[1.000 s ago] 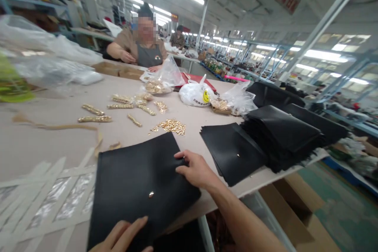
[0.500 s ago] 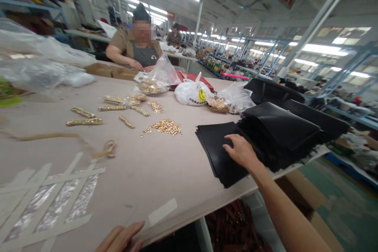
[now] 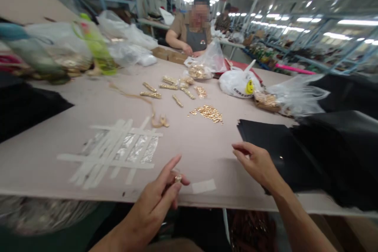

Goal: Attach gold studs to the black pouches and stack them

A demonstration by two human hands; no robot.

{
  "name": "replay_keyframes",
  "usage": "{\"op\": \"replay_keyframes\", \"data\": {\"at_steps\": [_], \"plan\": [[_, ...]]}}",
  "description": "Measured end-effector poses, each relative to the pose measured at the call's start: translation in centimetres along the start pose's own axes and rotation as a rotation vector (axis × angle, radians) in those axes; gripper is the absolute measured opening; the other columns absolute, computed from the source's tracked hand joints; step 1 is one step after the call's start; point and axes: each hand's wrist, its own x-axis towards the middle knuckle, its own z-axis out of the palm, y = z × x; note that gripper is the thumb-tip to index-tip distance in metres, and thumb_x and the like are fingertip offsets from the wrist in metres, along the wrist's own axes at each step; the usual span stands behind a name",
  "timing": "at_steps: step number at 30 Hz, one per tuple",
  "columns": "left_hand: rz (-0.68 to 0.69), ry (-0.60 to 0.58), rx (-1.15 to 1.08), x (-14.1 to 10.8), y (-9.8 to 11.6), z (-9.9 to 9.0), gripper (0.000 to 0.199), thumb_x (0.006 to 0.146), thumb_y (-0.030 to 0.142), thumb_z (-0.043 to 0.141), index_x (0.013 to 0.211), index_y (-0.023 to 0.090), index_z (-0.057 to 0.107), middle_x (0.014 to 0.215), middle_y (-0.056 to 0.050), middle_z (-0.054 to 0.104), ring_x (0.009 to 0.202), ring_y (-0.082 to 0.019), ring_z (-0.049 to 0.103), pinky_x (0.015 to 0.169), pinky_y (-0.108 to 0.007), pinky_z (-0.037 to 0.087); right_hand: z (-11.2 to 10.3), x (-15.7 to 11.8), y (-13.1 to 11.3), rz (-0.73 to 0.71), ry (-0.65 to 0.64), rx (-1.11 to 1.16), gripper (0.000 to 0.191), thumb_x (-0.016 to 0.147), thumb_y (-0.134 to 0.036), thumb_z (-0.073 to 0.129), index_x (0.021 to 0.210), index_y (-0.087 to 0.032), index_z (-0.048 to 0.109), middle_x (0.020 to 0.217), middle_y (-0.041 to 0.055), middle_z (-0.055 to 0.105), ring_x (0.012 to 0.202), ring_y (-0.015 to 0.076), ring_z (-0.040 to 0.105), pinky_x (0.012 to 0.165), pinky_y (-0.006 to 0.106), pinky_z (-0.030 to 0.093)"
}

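The black sheets (image 3: 264, 136) lie stacked by my right hand (image 3: 260, 164), slightly parted and seemingly empty. My left hand (image 3: 158, 195) is pinched closed. Gold pieces (image 3: 210, 113) remain heaped, loose; one shiny bit (image 3: 177, 179) sits in my pinch, a stud (image 3: 281, 158) already on the black sheets.

Own hands: 2, left hand (image 3: 155, 197) and right hand (image 3: 261, 165). Gold-coloured item (image 3: 177, 179) in the left hand: 1. Co-workers, far side: 2 (image 3: 195, 41). Heaps of loose gold pieces: 2, nearer heap (image 3: 210, 113) and smaller farther heap (image 3: 201, 92); pieces too many to count. Gold rolls (image 3: 150, 95): at least 6. Smiley bag (image 3: 236, 84): 1. Bottles, far left: 2, green bottle (image 3: 99, 49) and bluish bottle (image 3: 37, 55). Black piles: left 1 (image 3: 26, 106), right at least 2 (image 3: 262, 136). Pink bar (image 3: 295, 69): 1.
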Motion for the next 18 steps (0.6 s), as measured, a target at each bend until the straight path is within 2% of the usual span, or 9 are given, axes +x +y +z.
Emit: {"op": "replay_keyframes", "data": {"at_steps": [4,8,13,16,18], "plan": [[-0.016,-0.075,-0.199,0.2,1.0,-1.1,0.056,0.098,0.034,0.040,0.150,0.028,0.019,0.105,-0.003,0.064,0.062,-0.010,0.055,0.069,-0.027,0.051,2.1,-0.9,-7.2,-0.319,-0.187,0.366,0.018,0.089,-0.021,0.058,0.105,-0.022,0.068,0.094,0.0023,0.071,0.084,0.0137,0.065,0.078,0.024,0.051],[-0.035,-0.129,-0.295,-0.2,1.0,-2.3,0.061,0.098,0.031,0.041,0.152,0.023,0.014,0.095,-0.003,0.065,0.060,-0.009,0.056,0.070,-0.027,0.049,4.1,-0.6,-12.1,-0.579,-0.314,0.470,0.026,0.090,-0.012,0.053,0.113,-0.020,0.063,0.098,0.0045,0.070,0.088,0.0144,0.062,0.082,0.028,0.050],[-0.127,-0.120,-0.288,-1.2,0.2,-4.0,0.069,0.097,0.036,0.043,0.154,0.023,0.007,0.069,0.004,0.056,0.057,-0.011,0.054,0.061,-0.025,0.045,5.9,0.6,-14.5,-0.744,-0.457,0.437,0.032,0.092,-0.011,0.048,0.119,-0.022,0.061,0.104,0.0076,0.069,0.095,0.0167,0.061,0.084,0.030,0.051],[-0.192,-0.166,-0.429,-1.7,-1.3,-4.6,0.078,0.092,0.035,0.048,0.154,0.025,0.001,0.081,0.001,0.062,0.052,-0.009,0.050,0.054,-0.023,0.043,7.6,0.8,-14.6,-0.793,-0.515,0.468,0.036,0.091,-0.014,0.050,0.122,-0.028,0.061,0.099,0.0070,0.070,0.087,0.0165,0.066,0.077,0.025,0.055],[-0.146,-0.167,-0.463,-1.5,-3.0,-5.0,0.084,0.087,0.037,0.055,0.154,0.025,0.005,0.100,-0.005,0.065,0.057,-0.009,0.051,0.056,-0.024,0.042,9.5,0.9,-14.2,-0.723,-0.555,0.478,0.030,0.089,-0.022,0.055,0.113,-0.035,0.067,0.085,0.0042,0.071,0.075,0.0170,0.068,0.068,0.023,0.056]]}}
